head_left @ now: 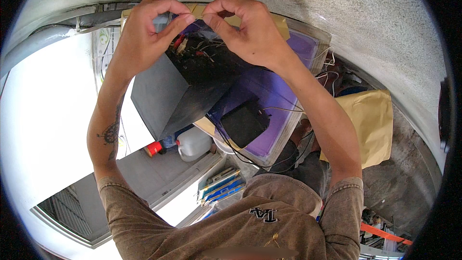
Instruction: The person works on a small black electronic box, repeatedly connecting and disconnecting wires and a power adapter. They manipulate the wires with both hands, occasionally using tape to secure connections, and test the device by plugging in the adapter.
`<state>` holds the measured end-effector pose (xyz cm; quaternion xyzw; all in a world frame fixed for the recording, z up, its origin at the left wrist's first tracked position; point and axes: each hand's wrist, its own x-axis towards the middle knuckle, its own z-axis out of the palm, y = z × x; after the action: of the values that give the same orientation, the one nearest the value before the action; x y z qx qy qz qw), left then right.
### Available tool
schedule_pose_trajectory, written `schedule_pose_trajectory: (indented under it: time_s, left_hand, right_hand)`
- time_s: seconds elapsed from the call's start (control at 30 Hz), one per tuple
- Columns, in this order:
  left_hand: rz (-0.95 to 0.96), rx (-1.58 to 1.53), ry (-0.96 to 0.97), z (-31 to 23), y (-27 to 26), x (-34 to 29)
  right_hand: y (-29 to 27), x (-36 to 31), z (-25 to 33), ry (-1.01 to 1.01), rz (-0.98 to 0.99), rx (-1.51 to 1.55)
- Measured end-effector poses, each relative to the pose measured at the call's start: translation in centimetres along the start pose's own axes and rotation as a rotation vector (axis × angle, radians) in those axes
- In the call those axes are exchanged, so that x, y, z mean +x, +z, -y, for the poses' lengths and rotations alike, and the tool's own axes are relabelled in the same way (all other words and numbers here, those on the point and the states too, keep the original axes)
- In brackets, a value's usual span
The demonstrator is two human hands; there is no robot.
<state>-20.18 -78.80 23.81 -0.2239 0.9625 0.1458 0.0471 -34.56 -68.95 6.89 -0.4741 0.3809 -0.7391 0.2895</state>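
Both my hands are raised at the far side, above a large black box (166, 94). The thumb and index finger of my left hand (151, 31) are pinched together, with another finger lifted apart. Facing it, my right hand (250, 31) pinches the same way, its fingertips almost meeting the left ones. Whatever lies between the fingertips is too thin and small to make out. Loose wires and red connectors (181, 43) lie on the dark side of the box, just below my hands. Yellowish card or paper (280, 26) shows behind the right hand.
The box rests on a purple-topped table (269, 139) with a worn edge. A smaller black case (245, 123) lies there with cables (284, 109). A brown paper envelope (368, 125) is at right. A whitish jug (192, 145) stands lower left, and a pale wall (380, 24) curves behind.
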Motion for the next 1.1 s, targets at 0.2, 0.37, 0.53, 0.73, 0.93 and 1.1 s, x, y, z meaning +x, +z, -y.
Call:
schedule_pose_trajectory:
  time_s: [0.2,0.37,0.53,0.73,0.93,1.1]
  left_hand:
    - [-0.102,-0.004,0.008,0.5,-0.6,-0.3]
    - [0.032,-0.230,-0.116,1.1,0.5,-0.3]
    - [-0.002,-0.198,-0.089,0.9,0.4,-0.3]
    - [-0.120,0.013,0.009,0.7,-0.4,-0.6]
    - [0.015,-0.310,-0.095,0.9,0.4,-0.6]
    - [0.021,-0.286,-0.163,0.9,0.7,-0.9]
  right_hand:
    - [-0.2,-0.1,0.1,0.030,-0.011,-0.019]
    - [0.2,0.0,-0.1,-0.057,-0.030,-0.026]
    - [0.4,-0.1,-0.2,-0.086,-0.016,-0.050]
    - [0.3,-0.3,-0.2,-0.061,0.003,-0.049]
    - [0.3,-0.1,-0.4,-0.131,0.012,-0.098]
    - [0.4,-0.2,-0.1,-0.159,0.044,-0.144]
